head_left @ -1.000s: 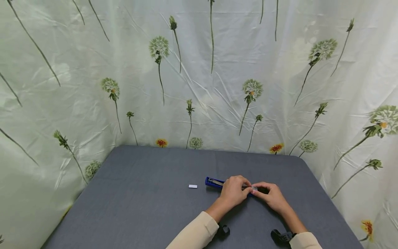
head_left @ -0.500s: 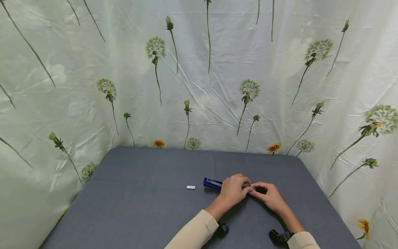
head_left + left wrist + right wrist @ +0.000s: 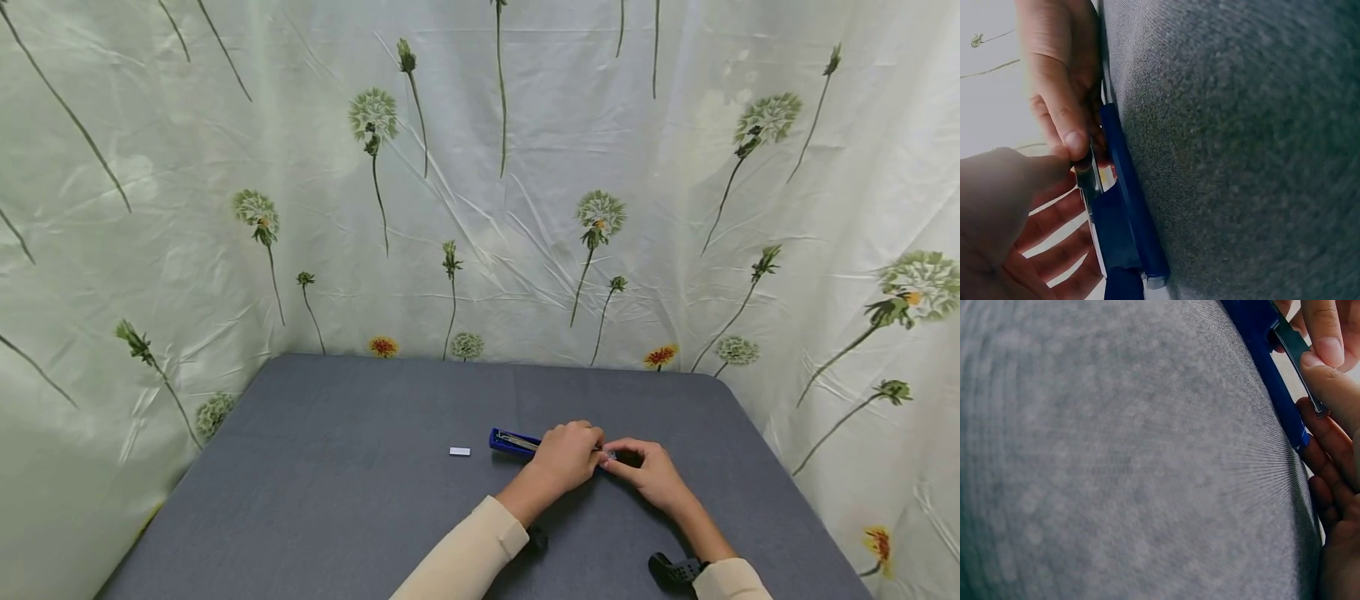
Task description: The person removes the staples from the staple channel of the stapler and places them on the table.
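A blue stapler [image 3: 513,442] lies opened out on the table, its metal inside showing at the left end. My left hand [image 3: 566,457] bends over its middle; in the left wrist view the thumb meets the metal magazine [image 3: 1089,181] while the fingers spread along the far side. From the right, my right hand [image 3: 652,477] pinches the magazine's end between thumb and fingers, its tip close to the left thumb. In the right wrist view the magazine [image 3: 1297,353] stands at an angle off the blue base [image 3: 1272,378]. What lies between the fingertips is mostly hidden.
A small white block [image 3: 460,452], shaped like a strip of staples, lies left of the stapler. The grey table [image 3: 337,500] ends at a flower-printed curtain [image 3: 300,167] behind and at both sides. A black band [image 3: 675,571] is on the right wrist.
Both hands stay at the stapler's right end. My left thumb and fingertips have shifted slightly, and the pale piece at the right fingertips shows less. The view has moved a little.
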A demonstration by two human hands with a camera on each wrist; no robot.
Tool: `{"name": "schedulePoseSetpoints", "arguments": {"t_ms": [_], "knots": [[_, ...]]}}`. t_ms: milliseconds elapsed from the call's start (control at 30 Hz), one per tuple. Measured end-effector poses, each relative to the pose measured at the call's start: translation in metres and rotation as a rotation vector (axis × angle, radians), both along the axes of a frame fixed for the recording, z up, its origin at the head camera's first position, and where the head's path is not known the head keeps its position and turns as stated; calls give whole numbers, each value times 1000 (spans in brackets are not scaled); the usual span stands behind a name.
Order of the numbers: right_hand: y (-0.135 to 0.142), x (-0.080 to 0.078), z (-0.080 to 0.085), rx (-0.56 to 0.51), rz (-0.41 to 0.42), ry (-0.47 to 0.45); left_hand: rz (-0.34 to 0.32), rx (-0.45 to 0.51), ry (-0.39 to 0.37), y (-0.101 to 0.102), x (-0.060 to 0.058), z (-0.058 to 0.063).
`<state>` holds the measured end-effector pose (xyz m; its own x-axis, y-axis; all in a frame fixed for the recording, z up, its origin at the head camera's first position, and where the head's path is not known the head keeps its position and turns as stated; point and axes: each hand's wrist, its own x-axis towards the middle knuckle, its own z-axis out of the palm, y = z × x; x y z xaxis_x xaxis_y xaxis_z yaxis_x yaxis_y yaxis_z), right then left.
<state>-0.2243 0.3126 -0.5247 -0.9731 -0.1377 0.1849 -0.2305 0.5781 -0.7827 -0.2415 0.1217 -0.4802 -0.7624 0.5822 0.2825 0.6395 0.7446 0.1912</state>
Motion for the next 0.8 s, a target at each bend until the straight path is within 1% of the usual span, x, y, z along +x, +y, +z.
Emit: {"name": "schedulePoseSetpoints", "arguments": {"t_ms": [100, 267, 467, 567, 633, 733, 800], "knots": [[0, 0, -1, 9, -1, -5, -25, 22, -5, -2, -1, -2], [1, 0, -2, 10, -6, -5, -61, 92, 11, -6, -4, -8], [1, 0, 0, -16, 2, -28, -67, 147, -6, -11, -6, -13], [-3, 2, 5, -19, -3, -36, -71, 179, -20, -13, -7, -14], [-6, 6, 11, -21, -3, -34, -76, 204, -30, -14, -7, -14], [-10, 11, 21, -32, 16, -22, -81, 243, -58, -16, -7, -14], [-11, 13, 25, -35, 37, -4, -85, 272, -79, -18, -7, -15]]}}
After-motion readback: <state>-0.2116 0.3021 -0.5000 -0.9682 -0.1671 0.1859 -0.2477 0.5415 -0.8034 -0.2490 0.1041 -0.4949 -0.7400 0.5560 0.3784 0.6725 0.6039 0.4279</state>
